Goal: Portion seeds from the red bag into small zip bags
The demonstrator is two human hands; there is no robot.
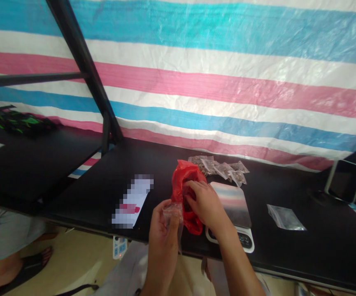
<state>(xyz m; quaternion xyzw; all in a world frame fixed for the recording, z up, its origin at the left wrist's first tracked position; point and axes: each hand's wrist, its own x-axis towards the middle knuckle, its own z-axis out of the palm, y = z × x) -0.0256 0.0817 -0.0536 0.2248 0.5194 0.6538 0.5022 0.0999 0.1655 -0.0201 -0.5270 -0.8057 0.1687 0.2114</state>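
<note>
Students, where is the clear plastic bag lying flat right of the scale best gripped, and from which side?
Probably its near edge, from above on the person's side: the clear plastic bag lies flat on the black table, so a pinch there should lift it, with the scale off to one side.

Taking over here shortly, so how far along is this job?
Done: several small filled bags lie behind the digital scale, and another bag lies to its right. In hand: the left hand holds a clear plastic bag; the right hand is at the red plastic bag. Left: dark contents sit in that red bag.
</note>
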